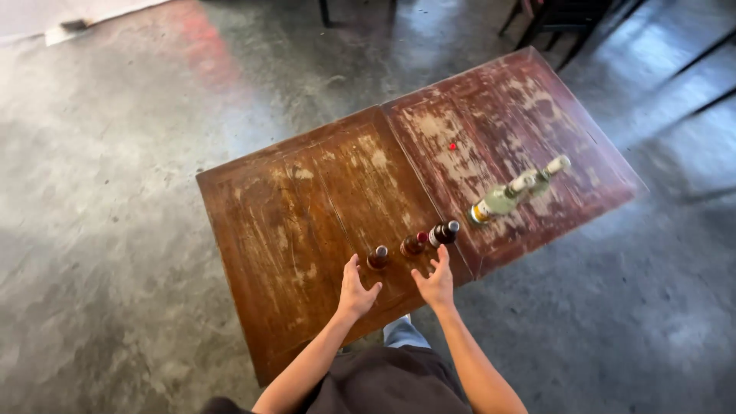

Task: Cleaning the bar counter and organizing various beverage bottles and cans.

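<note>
**Both hands open behind a row of small dark bottles**

My left hand (356, 291) and right hand (435, 282) hover just above the near edge of the worn wooden table (307, 207), fingers spread and empty, apart from each other and gripping nothing. Right in front of them three small dark bottles stand upright in a slanting row: the silver-capped one (377, 257) just beyond my left fingertips, the red-capped bottle (414, 244) between my hands, and a third dark bottle (444, 233) past my right fingertips. I judge they stand close together so both hands can reach them at once.

Further right, well apart, two pale green glass bottles (515, 190) stand side by side. A tiny red speck (452, 146) lies on the far panel.

The tabletop is reddish-brown, scuffed to bare patches, split by a seam. Around it is polished grey concrete floor (115, 192), with dark chair legs (563, 23) beyond.
</note>
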